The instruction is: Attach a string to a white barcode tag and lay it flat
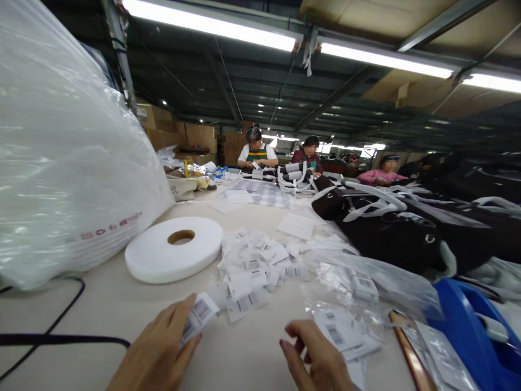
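Both of my hands sit at the bottom edge of the view, over a pale table (122,304). My left hand (157,350) pinches a small white barcode tag (199,316) between thumb and fingertips, lifted just above the tabletop. My right hand (319,358) is loosely curled, fingers bent inward, holding nothing that I can see, just beside a clear bag of tags (345,304). Between and beyond my hands lies a loose pile of tags (256,266). Left of the pile rests a flat white tape roll (174,248), and a big plastic sack (61,146) fills the far left. Dark bags (391,233) with white straps crowd the right, near a blue bin (468,320). Three people (257,149) work at the far end.
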`<control>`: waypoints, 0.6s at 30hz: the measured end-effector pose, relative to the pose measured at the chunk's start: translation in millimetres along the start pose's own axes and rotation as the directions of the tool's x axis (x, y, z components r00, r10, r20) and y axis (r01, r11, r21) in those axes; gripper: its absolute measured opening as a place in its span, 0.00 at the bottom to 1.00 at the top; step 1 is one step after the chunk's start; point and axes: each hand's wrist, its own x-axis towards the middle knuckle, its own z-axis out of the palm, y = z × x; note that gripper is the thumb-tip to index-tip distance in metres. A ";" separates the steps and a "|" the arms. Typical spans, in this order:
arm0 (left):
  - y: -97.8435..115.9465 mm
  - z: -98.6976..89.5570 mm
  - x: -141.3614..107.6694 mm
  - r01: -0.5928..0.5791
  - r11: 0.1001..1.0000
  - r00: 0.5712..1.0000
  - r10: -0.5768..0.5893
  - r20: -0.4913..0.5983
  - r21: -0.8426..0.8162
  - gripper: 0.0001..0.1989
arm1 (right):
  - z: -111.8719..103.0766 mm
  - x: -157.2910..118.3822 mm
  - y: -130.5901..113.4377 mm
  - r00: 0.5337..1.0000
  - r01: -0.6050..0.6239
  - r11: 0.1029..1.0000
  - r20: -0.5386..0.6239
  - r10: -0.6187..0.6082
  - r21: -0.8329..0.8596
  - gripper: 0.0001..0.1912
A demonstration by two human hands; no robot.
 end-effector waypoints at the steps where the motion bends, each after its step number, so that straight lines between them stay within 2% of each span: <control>1: -7.0 -0.3 3.4 0.067 0.998 0.998 -0.067 -0.003 0.014 0.20 | 3.6 11.4 -2.8 0.999 -0.018 1.000 0.050 0.017 0.021 0.05; 3: -18.7 1.2 9.8 0.164 0.984 0.986 -0.164 -0.006 0.069 0.21 | 10.9 31.9 -10.6 0.988 -0.031 0.999 0.149 0.026 0.031 0.05; 5: -26.3 6.2 14.4 0.181 0.971 0.984 -0.178 -0.032 0.155 0.21 | 19.0 48.0 -21.4 0.972 -0.010 0.999 0.235 0.002 0.033 0.07; 8: -29.3 16.7 17.7 0.093 0.959 0.983 -0.046 -0.178 0.268 0.20 | 35.4 66.2 -37.5 0.946 -0.012 0.999 0.324 -0.001 0.039 0.08; 11: -24.1 24.2 18.4 -0.002 0.955 0.937 0.105 -0.334 0.296 0.18 | 57.1 83.2 -47.4 0.935 -0.056 0.998 0.352 0.046 0.018 0.09; 13: -19.1 27.5 17.2 -0.053 0.959 0.920 0.157 -0.360 0.280 0.16 | 72.5 95.0 -52.3 0.934 -0.067 0.998 0.351 0.063 0.002 0.08; 18: -11.0 36.4 10.2 -0.114 0.976 0.925 0.173 -0.339 0.188 0.15 | 106.3 116.6 -69.9 0.941 -0.072 0.997 0.330 0.075 -0.022 0.08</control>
